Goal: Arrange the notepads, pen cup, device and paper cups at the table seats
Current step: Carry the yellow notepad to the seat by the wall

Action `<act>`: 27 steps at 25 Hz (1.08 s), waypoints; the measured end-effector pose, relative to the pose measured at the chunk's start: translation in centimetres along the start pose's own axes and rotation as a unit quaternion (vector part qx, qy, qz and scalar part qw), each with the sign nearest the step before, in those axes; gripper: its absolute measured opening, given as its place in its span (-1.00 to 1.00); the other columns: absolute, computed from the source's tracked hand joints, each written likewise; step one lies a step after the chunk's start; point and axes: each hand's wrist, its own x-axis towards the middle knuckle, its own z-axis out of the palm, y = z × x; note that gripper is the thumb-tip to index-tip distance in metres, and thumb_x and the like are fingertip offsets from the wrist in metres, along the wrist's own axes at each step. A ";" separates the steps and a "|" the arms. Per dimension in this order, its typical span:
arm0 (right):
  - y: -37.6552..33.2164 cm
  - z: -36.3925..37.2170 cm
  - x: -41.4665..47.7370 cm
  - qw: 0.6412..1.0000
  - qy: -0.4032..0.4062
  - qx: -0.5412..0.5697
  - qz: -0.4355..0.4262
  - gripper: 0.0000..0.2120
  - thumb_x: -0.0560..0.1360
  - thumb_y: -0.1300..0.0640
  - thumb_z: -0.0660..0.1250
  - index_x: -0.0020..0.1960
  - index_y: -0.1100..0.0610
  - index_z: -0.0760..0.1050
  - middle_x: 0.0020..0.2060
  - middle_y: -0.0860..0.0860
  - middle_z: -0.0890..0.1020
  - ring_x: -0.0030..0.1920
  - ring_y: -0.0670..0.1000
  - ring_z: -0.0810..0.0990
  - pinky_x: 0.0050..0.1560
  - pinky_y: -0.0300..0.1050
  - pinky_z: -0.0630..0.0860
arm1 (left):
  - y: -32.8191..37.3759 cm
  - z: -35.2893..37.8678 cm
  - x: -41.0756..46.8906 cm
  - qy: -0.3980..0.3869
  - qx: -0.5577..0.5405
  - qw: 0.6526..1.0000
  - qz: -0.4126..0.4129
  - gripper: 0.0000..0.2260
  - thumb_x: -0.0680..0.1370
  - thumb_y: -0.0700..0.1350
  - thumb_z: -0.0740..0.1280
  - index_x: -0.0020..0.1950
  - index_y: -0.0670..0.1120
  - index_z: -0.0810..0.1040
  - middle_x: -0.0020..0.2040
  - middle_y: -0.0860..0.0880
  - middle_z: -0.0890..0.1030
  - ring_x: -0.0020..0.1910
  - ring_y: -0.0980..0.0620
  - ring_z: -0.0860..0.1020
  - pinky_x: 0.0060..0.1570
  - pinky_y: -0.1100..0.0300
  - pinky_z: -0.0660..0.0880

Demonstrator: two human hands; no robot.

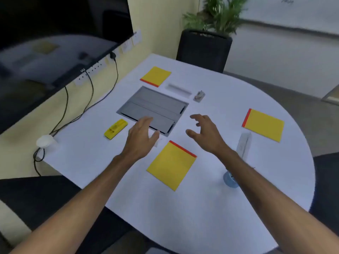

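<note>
View from above a round white table, with a grey cable hatch set flush near its middle as the landmark. Three yellow notepads with red binding strips already laid out: one just nearer than the hatch, one just beyond it, one well off to its right. Stack of white paper cups far left of the hatch at the table edge, seemingly not yet handed round. Yellow device just left of the hatch. Blue cup, possibly the pen cup, near and right of the hatch, partly hidden by a forearm. Left hand hovering over the hatch's near corner, fingers loosely together, holding nothing. Right hand spread and curled, empty, just right of the hatch. Notepads apparently done; cups and device probably left to place
</note>
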 end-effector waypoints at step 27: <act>13.0 19.1 -1.3 0.717 0.090 0.385 0.573 -0.88 0.42 0.28 0.42 -0.10 0.30 0.51 -0.21 0.20 0.55 -0.22 0.14 0.51 -0.17 -0.02 0.41 | -13.3 19.0 3.0 -0.184 -0.060 0.918 -0.345 -0.76 0.51 -0.19 0.35 0.16 -0.19 0.52 0.15 -0.17 0.52 0.18 -0.17 0.49 0.08 0.11 0.41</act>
